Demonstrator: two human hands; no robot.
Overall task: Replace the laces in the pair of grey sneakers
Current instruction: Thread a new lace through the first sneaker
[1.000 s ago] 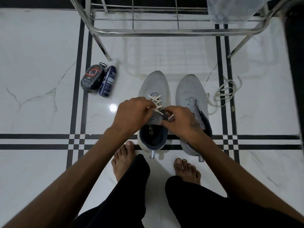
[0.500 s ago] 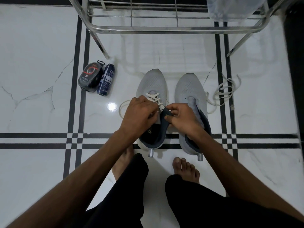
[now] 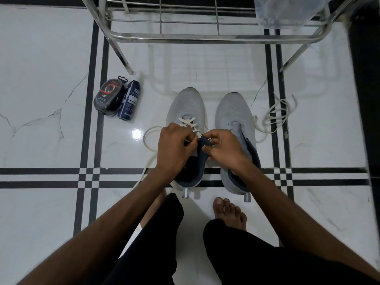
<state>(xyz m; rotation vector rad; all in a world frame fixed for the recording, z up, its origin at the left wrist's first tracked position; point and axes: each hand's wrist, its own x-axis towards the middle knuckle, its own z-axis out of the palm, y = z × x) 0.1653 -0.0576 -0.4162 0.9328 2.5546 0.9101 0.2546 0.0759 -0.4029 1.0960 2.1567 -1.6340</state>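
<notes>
Lace (image 3: 190,125) is pinched by the curled fingers of the left hand (image 3: 174,147) and right hand (image 3: 223,149) over the left sneaker (image 3: 186,105) at centre frame. An eyelet could be skipped, since the hands hide the upper rows. Glossy white floor (image 3: 41,130) with black stripes is seen; the right sneaker (image 3: 234,112) is unlaced.

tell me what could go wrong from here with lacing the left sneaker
1. The left hand and right hand crowd the tongue of the left sneaker, hiding the upper eyelets, so one might get skipped.
2. The lace loops slack on the floor beside the shoe; it could snag or pull through unevenly.
3. The loose lace by the right sneaker lies tangled and may knot.
</notes>
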